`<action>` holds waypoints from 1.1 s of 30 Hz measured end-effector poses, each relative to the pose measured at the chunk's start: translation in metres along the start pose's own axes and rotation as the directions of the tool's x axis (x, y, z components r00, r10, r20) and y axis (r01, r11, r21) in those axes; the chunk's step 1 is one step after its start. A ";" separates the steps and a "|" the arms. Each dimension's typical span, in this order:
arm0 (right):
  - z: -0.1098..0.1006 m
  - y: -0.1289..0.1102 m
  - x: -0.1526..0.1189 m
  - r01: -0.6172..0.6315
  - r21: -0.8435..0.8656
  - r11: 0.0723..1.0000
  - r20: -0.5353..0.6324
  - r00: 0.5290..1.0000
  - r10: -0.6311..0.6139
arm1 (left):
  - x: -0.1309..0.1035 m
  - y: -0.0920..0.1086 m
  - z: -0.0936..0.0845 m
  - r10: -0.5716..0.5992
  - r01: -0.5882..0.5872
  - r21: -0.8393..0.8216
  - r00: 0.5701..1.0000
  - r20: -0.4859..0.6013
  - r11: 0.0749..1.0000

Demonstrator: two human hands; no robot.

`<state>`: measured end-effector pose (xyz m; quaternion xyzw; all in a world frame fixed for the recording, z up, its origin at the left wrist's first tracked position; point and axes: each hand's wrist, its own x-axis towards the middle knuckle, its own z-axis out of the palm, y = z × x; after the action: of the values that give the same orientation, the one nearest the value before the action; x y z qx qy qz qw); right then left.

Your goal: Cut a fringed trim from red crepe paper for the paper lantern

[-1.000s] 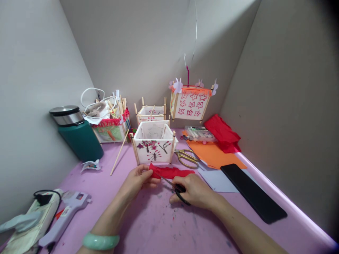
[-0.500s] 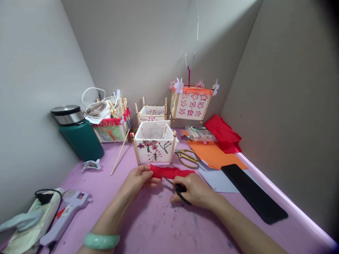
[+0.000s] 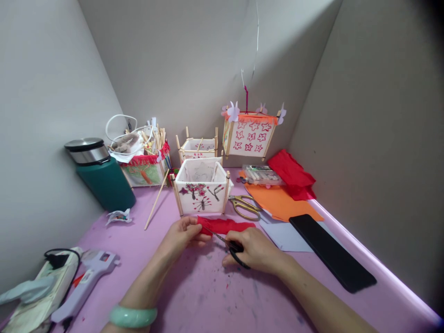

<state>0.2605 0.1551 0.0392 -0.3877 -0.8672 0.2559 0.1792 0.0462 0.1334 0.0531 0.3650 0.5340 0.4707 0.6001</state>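
A strip of red crepe paper (image 3: 229, 225) lies across the near side of a white paper lantern (image 3: 201, 196) with stick corners and painted flowers. My left hand (image 3: 185, 232) pinches the strip's left end between thumb and fingers. In my right hand (image 3: 251, 247) is a pair of black-handled scissors (image 3: 237, 253), the fingers through the loops. Their blades point left and meet the lower edge of the red strip, close to my left fingertips. How far the blades are parted is hard to make out.
Gold-handled scissors (image 3: 245, 208), orange paper (image 3: 282, 203) and a black slab-like object (image 3: 331, 252) lie to the right. A decorated lantern (image 3: 250, 136) hangs behind. On the left are a green bottle (image 3: 106, 182), a thin stick (image 3: 156, 201), a glue gun (image 3: 86, 282) and a power strip (image 3: 45, 296).
Both hands stay almost in place, with the scissors still at the strip's left end. The whole view has shifted very slightly.
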 end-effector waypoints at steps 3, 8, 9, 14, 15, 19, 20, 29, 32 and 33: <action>0.001 0.001 0.001 0.004 -0.006 1.000 -0.009 1.000 -0.004 | 0.000 -0.001 0.000 -0.001 0.001 0.005 1.000 0.006 1.000; 0.001 0.000 0.001 0.013 -0.010 1.000 -0.008 1.000 -0.013 | 0.000 -0.001 0.002 0.000 0.000 0.010 1.000 0.006 1.000; 0.001 0.000 0.000 0.014 -0.012 1.000 -0.005 1.000 -0.014 | -0.001 -0.001 0.002 0.001 -0.001 0.010 1.000 0.005 1.000; 0.001 0.000 0.001 0.013 -0.025 1.000 0.001 1.000 -0.013 | -0.001 -0.002 0.003 0.011 -0.011 0.013 1.000 -0.002 1.000; 0.001 -0.001 0.001 0.011 -0.028 1.000 0.004 1.000 -0.011 | -0.001 -0.002 0.002 0.014 -0.014 0.013 1.000 -0.003 1.000; 0.000 -0.001 0.001 0.018 -0.050 0.999 0.003 1.000 -0.017 | -0.002 0.000 0.003 0.024 -0.024 0.015 1.000 -0.006 1.000; -0.001 -0.001 0.001 0.020 -0.057 0.998 0.002 1.000 -0.020 | -0.002 0.000 0.003 0.025 -0.025 0.014 1.000 -0.007 1.000; 0.001 0.001 0.001 0.013 -0.068 0.998 -0.012 1.000 -0.013 | -0.004 0.004 0.004 0.017 -0.017 0.010 1.000 -0.015 1.000; -0.001 0.001 0.001 0.013 -0.052 0.999 -0.004 1.000 -0.013 | -0.005 0.006 0.004 0.016 -0.015 0.013 1.000 -0.019 1.000; -0.001 0.001 0.000 0.011 -0.044 0.999 0.001 1.000 -0.011 | -0.005 0.007 0.004 0.019 -0.019 0.012 0.999 -0.028 1.000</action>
<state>0.2613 0.1561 0.0399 -0.3865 -0.8749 0.2358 0.1717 0.0489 0.1307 0.0619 0.3665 0.5417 0.4784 0.5860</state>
